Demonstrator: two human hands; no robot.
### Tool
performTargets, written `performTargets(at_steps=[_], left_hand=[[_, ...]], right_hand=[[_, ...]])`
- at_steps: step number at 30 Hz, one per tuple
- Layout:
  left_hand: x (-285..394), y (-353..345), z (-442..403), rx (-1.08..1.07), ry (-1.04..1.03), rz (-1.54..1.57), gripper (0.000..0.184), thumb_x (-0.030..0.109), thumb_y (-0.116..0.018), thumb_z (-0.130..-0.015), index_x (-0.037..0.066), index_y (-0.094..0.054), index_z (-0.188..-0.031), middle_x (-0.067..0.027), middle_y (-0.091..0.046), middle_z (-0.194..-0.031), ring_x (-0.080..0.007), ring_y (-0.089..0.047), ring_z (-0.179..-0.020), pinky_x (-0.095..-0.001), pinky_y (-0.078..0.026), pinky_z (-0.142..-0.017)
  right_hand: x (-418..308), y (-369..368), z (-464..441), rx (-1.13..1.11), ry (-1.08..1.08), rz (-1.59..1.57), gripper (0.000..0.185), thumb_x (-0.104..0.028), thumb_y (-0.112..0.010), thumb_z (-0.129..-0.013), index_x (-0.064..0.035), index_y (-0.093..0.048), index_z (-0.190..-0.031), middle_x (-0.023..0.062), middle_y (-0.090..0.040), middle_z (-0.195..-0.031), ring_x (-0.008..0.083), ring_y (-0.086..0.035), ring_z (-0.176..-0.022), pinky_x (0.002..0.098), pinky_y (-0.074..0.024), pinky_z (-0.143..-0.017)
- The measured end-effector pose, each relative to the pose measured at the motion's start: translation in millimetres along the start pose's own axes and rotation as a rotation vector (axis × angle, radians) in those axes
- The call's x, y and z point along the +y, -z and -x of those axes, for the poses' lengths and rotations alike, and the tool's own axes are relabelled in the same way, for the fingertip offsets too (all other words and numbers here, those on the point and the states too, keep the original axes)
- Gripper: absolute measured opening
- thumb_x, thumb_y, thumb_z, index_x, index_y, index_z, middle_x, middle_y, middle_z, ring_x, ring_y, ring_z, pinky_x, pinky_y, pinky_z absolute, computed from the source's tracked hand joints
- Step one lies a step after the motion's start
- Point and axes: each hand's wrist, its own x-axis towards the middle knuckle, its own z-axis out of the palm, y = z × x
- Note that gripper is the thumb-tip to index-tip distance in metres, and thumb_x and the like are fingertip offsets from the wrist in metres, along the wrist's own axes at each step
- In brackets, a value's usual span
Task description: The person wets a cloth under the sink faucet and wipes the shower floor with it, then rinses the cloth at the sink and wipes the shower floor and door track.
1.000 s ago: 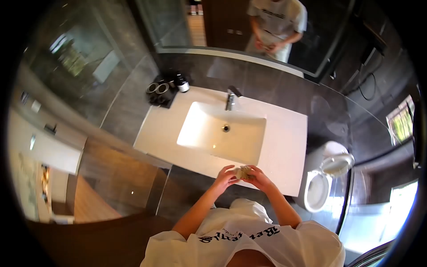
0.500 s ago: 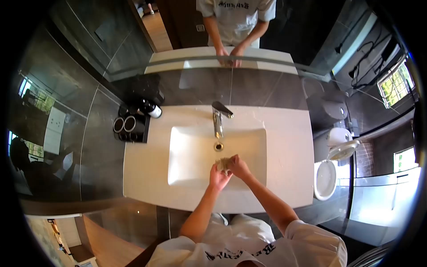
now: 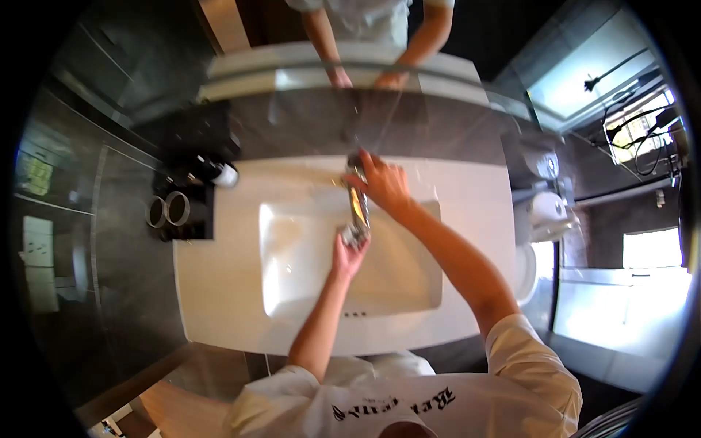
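A chrome faucet [image 3: 358, 201] stands at the back of the white sink [image 3: 292, 292]. My right hand [image 3: 385, 184] is on the top of the faucet at its lever, with the fingers bent over it. My left hand [image 3: 349, 257] is palm up over the basin, close to the spout's end. In it lies a small crumpled pale piece [image 3: 355, 236], greyish and partly blurred; its kind is unclear. The drain hole is hidden behind the hand and faucet.
The pale countertop [image 3: 475, 241] surrounds the basin. At the left stand a dark bottle with a white label [image 3: 226, 176] and a black holder with two cups [image 3: 177, 209]. A toilet [image 3: 526, 274] is beyond the right edge, and a mirror hangs behind.
My hands have parted. The right hand has gone up from the crumpled piece onto the faucet, while the left has carried the piece forward, closer to the spout. The view has shifted.
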Motion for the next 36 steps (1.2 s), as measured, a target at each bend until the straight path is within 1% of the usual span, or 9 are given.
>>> performTargets(at_steps=[9,11,17,18,19,22,32,34,36], left_hand=[[8,-21,-1,0.059,-0.17,-0.036,0.026,0.035,-0.058,-0.107,0.012,-0.064,-0.116,-0.0052,-0.07,-0.115,-0.022,-0.068,-0.109,-0.0419,-0.058,-0.101],[7,-18,-2,0.062,-0.142,-0.017,0.029,0.036,-0.056,-0.108,0.011,-0.063,-0.122,-0.0081,-0.068,-0.123,-0.0254,-0.065,-0.116,-0.0434,-0.058,-0.102],[-4,-28,2,0.037,-0.124,-0.037,0.038,0.036,-0.052,-0.11,0.005,-0.057,-0.131,-0.0183,-0.064,-0.13,-0.0408,-0.061,-0.126,-0.0455,-0.058,-0.106],[-5,-27,3,0.05,-0.119,-0.024,0.038,0.036,-0.052,-0.11,0.005,-0.057,-0.131,-0.0183,-0.064,-0.13,-0.0408,-0.061,-0.126,-0.0455,-0.058,-0.106],[-4,-26,2,0.042,-0.089,-0.013,0.038,0.035,-0.052,-0.11,0.004,-0.057,-0.13,-0.0188,-0.064,-0.13,-0.0408,-0.061,-0.126,-0.0459,-0.058,-0.107],[-6,-24,-1,0.049,-0.072,0.027,0.038,0.032,-0.053,-0.108,0.001,-0.057,-0.129,-0.0208,-0.063,-0.13,-0.0413,-0.061,-0.125,-0.0483,-0.058,-0.107],[2,-42,0,0.055,-0.132,-0.024,0.037,0.032,-0.053,-0.108,0.002,-0.058,-0.128,-0.0196,-0.063,-0.133,-0.0391,-0.061,-0.127,-0.0497,-0.057,-0.108],[3,-42,-3,0.053,-0.131,-0.029,0.022,0.031,-0.058,-0.105,0.01,-0.06,-0.113,-0.0088,-0.067,-0.116,-0.028,-0.068,-0.111,-0.0502,-0.059,-0.103],[2,-37,-7,0.047,-0.133,-0.029,0.029,0.032,-0.056,-0.107,0.006,-0.059,-0.12,-0.0138,-0.065,-0.124,-0.0322,-0.066,-0.117,-0.0508,-0.057,-0.106]], right_hand=[[-4,-4,-14,0.021,0.053,0.145,0.064,-0.059,-0.063,-0.097,-0.0065,-0.063,-0.133,0.0152,-0.074,-0.078,0.0372,-0.073,-0.068,0.0475,-0.0577,-0.058],[-3,-3,-13,0.071,0.103,0.152,0.061,-0.057,-0.064,-0.097,-0.0037,-0.064,-0.127,0.0157,-0.072,-0.071,0.0378,-0.072,-0.064,0.0474,-0.0571,-0.055],[-6,3,-16,-0.022,0.086,0.176,0.056,-0.056,-0.063,-0.098,-0.0027,-0.067,-0.114,0.015,-0.07,-0.069,0.0364,-0.071,-0.062,0.0463,-0.0558,-0.055],[-10,8,-16,-0.084,0.054,0.177,0.053,-0.054,-0.062,-0.1,-0.0024,-0.069,-0.11,0.0146,-0.069,-0.068,0.0322,-0.071,-0.061,0.0429,-0.0552,-0.057],[-20,18,-19,-0.104,0.012,0.108,0.04,-0.04,-0.065,-0.1,-0.0016,-0.066,-0.111,0.0207,-0.073,-0.085,0.0437,-0.071,-0.078,0.0533,-0.0561,-0.072],[-17,14,-18,-0.004,0.124,0.116,0.041,-0.039,-0.066,-0.099,0.0006,-0.065,-0.107,0.0246,-0.067,-0.071,0.0487,-0.067,-0.07,0.0559,-0.0537,-0.062],[-20,14,-20,-0.043,0.121,0.126,0.038,-0.036,-0.067,-0.098,0.0027,-0.07,-0.1,0.0251,-0.068,-0.075,0.0457,-0.068,-0.075,0.0512,-0.0538,-0.069],[-21,14,-21,-0.053,0.105,0.148,0.039,-0.036,-0.068,-0.098,0.0029,-0.07,-0.1,0.0249,-0.068,-0.076,0.0455,-0.068,-0.075,0.0506,-0.0536,-0.069],[-23,13,-21,-0.071,0.083,0.154,0.04,-0.036,-0.068,-0.098,0.0032,-0.071,-0.102,0.0245,-0.069,-0.076,0.0452,-0.068,-0.074,0.0499,-0.0534,-0.07]])
